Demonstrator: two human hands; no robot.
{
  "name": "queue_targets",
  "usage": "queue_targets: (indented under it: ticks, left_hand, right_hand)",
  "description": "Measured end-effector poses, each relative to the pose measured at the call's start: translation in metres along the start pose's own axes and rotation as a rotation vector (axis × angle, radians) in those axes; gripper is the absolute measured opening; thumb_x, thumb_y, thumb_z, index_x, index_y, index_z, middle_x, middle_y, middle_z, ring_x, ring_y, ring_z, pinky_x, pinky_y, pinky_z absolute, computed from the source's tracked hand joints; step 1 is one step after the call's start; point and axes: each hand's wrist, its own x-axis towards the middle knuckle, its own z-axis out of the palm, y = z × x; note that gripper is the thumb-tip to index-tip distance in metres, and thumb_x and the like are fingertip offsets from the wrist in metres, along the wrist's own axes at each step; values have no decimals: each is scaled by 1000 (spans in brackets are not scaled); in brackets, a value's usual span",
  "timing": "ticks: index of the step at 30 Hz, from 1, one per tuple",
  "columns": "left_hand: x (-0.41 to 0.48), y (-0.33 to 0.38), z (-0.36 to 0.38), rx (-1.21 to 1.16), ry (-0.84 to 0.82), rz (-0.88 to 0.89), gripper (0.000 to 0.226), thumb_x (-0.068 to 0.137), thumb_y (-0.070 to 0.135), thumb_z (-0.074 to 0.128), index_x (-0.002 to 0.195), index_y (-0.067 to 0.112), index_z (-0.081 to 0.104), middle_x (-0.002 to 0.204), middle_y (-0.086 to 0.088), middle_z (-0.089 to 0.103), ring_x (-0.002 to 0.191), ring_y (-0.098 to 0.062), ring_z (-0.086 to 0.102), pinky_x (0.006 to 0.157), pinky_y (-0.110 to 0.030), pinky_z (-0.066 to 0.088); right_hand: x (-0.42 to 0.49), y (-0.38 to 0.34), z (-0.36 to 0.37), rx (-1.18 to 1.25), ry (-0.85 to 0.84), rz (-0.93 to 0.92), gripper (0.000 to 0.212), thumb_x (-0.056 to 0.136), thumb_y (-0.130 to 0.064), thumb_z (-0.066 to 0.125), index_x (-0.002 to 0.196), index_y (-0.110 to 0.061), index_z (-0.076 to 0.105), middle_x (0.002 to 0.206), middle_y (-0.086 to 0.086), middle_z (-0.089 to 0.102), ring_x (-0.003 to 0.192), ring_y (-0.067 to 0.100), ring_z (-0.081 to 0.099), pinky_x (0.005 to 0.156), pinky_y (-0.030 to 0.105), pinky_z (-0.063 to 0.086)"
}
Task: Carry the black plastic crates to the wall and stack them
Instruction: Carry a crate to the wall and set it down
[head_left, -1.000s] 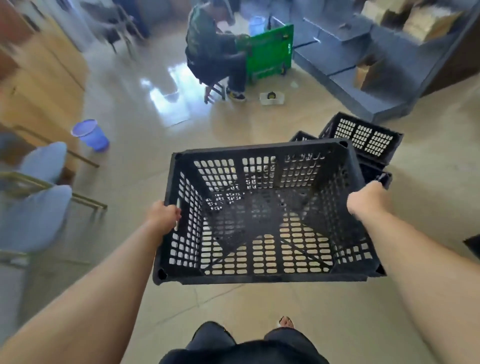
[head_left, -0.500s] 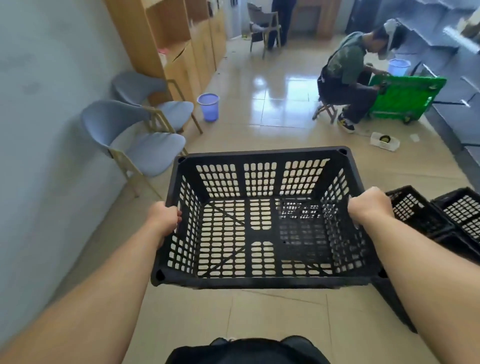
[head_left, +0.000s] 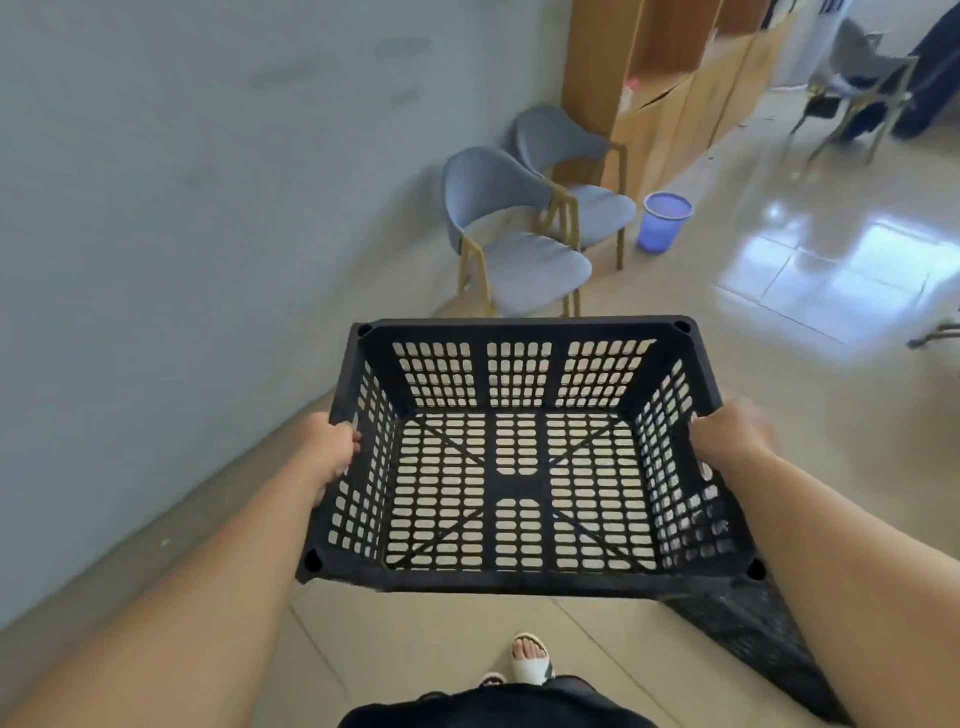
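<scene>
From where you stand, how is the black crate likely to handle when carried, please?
Probably light: the black crate is empty and mostly holes. Likely stiff: held only at its sides by left hand and right hand, it looks square.

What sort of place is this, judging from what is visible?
Probably an office or workroom, though I cannot be sure: grey padded chairs stand along a plain wall, wooden cabinets follow behind them, and a small blue bin sits on the glossy tiled floor.
</scene>
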Motion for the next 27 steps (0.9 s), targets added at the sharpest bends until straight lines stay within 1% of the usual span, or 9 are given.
queue_targets:
  ticks: [2,6,9,11,16,19,22,24,27]
  left_hand:
    - [2,-13,-20,-20,61,-49,24,105,12,44,101,1,65,89,-12,67,76,-22,58,78,-34,47]
    - [3,-42,-59,-73,189,-127,23,107,14,41,96,6,60,87,-8,64,76,-20,59,74,-33,49]
    - [6,-73,-89,-133,257,-194,25,106,17,44,94,7,63,90,-11,67,85,-25,63,93,-47,55]
    - [5,-97,-108,-164,301,-244,25,104,19,44,97,6,65,90,-12,68,81,-25,62,92,-50,54]
    - [9,-147,-153,-205,412,-328,26,105,19,44,109,4,65,89,-8,67,74,-20,60,73,-39,50]
    - [25,-173,-182,-233,438,-368,25,105,20,44,108,6,65,92,-7,69,78,-19,61,76,-38,51]
    - [45,-198,-215,-258,457,-410,26,105,22,45,107,7,66,93,-7,70,81,-21,63,87,-44,55]
    - [61,-212,-237,-260,452,-432,25,105,23,45,105,9,66,95,-7,71,82,-21,64,86,-43,54]
    - [87,-222,-268,-256,454,-442,23,106,24,45,101,12,65,96,-8,71,83,-22,64,85,-43,54]
  right_hand:
    - [7,-32,15,-14,-63,-57,27,91,-11,59,114,2,60,96,21,64,78,36,61,51,29,39]
    - [13,-93,49,-49,-186,-197,22,96,-14,57,107,5,61,77,15,58,63,28,55,49,28,39]
    - [8,-136,77,-82,-266,-310,21,95,-11,52,104,5,61,78,16,58,64,29,55,52,29,41]
    - [0,-163,98,-103,-301,-373,21,94,-11,51,103,6,61,81,17,60,68,31,57,59,33,47]
    - [-34,-235,156,-156,-350,-520,30,95,-16,56,112,8,62,102,25,67,90,42,65,73,41,55]
    - [-56,-278,194,-207,-372,-572,32,98,-19,57,112,8,62,100,23,66,80,37,61,63,34,48]
    - [-80,-318,231,-216,-386,-583,32,98,-21,58,113,7,62,100,23,67,77,34,60,59,33,47]
    - [-94,-343,252,-227,-399,-592,30,97,-22,60,109,6,64,96,21,67,73,32,61,53,30,45]
    - [-112,-378,277,-227,-411,-593,32,97,-27,62,107,3,65,93,20,68,78,36,65,62,37,56]
